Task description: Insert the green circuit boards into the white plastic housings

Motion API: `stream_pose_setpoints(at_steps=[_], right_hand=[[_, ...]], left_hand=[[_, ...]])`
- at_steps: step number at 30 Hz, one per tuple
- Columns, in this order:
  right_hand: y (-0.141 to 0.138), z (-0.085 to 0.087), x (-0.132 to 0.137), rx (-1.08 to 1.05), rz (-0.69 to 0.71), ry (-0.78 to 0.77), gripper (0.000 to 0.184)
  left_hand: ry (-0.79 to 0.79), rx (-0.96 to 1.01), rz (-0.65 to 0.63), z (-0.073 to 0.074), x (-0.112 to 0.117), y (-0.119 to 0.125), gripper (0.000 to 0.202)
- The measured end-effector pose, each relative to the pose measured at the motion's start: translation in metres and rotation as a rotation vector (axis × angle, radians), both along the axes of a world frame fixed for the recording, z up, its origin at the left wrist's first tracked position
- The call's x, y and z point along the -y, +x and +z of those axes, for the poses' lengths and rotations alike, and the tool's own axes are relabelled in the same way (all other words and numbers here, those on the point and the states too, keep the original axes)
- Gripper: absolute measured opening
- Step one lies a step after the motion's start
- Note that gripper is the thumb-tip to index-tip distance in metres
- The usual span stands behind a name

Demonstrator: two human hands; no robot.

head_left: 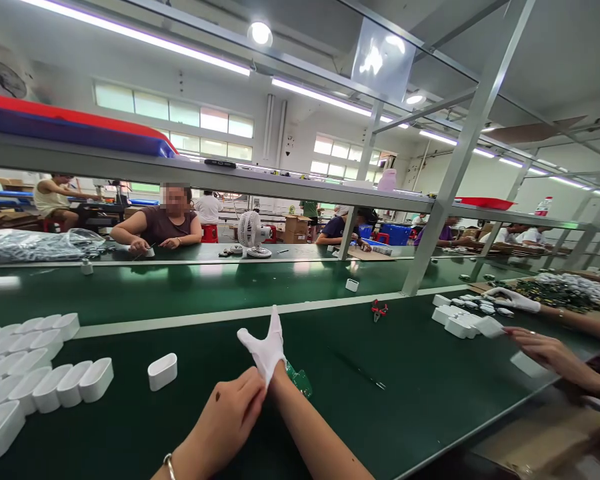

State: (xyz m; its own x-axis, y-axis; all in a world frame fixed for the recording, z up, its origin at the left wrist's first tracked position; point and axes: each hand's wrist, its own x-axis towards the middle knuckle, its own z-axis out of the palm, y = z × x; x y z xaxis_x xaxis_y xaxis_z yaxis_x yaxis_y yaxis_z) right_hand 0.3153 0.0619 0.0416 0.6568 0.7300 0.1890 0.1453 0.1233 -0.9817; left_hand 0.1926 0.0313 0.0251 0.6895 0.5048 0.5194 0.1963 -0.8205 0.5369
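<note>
Head view, and here are both hands together above the green worktop (330,420): the bare left hand (236,407) pinches the cuff of the white glove (269,348), which sits on the right hand (267,343), thumb and fingers spread wide, nothing between them! A green piece (300,380) lies just beside the right wrist. Over to the left, a lone white cup (162,375) stands near rows of white cups (45,387); to the right, dark tweezers (364,373) and red-handled pliers (379,311). Far right, a co-worker's bare hand (545,350) grips a white case (490,327).
</note>
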Motion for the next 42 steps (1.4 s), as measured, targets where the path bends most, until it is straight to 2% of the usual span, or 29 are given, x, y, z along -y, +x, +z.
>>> stream_pose_setpoints(at_steps=[3, 5, 9, 12, 16, 20, 22, 26, 27, 30, 33, 36, 40, 42], right_hand=[[0.006, 0.006, 0.004, -0.341, 0.195, 0.058, 0.071], [0.007, 0.011, 0.009, -0.534, 0.349, 0.147, 0.062], [0.001, 0.026, 0.02, -0.888, 0.774, 0.405, 0.051], [-0.005, 0.036, 0.028, -0.948, 0.913, 0.488, 0.048], [-0.009, 0.038, 0.033, -0.916, 0.871, 0.471, 0.05], [-0.007, 0.036, 0.034, -0.835, 0.845, 0.471, 0.052], [-0.006, 0.034, 0.034, -0.778, 0.837, 0.488, 0.054], [-0.007, 0.024, 0.03, -0.55, 0.756, 0.482, 0.065], [-0.008, 0.021, 0.029, -0.464, 0.726, 0.468, 0.066], [-0.012, 0.009, 0.025, -0.153, 0.602, 0.437, 0.068], [-0.014, 0.005, 0.022, 0.012, 0.478, 0.455, 0.072], [-0.013, 0.009, 0.023, -0.113, 0.458, 0.438, 0.081], [-0.008, 0.021, 0.027, -0.378, 0.532, 0.393, 0.084], [-0.007, 0.026, 0.03, -0.45, 0.57, 0.394, 0.08]], left_hand=[[0.028, -0.051, -0.1, 0.005, 0.008, 0.003, 0.034], [-0.073, 0.01, -0.085, 0.005, 0.008, 0.005, 0.034], [-0.55, 0.271, 0.111, -0.002, -0.006, 0.008, 0.041], [-0.827, 0.387, 0.14, -0.01, -0.018, 0.008, 0.053], [-0.88, 0.385, 0.081, -0.016, -0.022, 0.013, 0.06], [-0.945, 0.237, -0.091, -0.014, -0.018, 0.014, 0.062], [-0.931, 0.172, -0.109, -0.01, -0.018, 0.013, 0.062], [-0.748, 0.227, 0.131, -0.004, -0.015, 0.007, 0.059], [-0.672, 0.26, 0.153, -0.003, -0.013, 0.006, 0.057], [-0.439, 0.262, 0.083, 0.002, -0.007, 0.002, 0.047], [-0.368, 0.148, -0.006, 0.007, -0.002, -0.001, 0.041], [-0.342, 0.088, -0.064, 0.009, 0.003, 0.0, 0.04], [-0.306, 0.046, -0.172, 0.005, 0.011, 0.006, 0.036], [-0.32, 0.096, -0.09, 0.002, 0.009, 0.008, 0.039]])
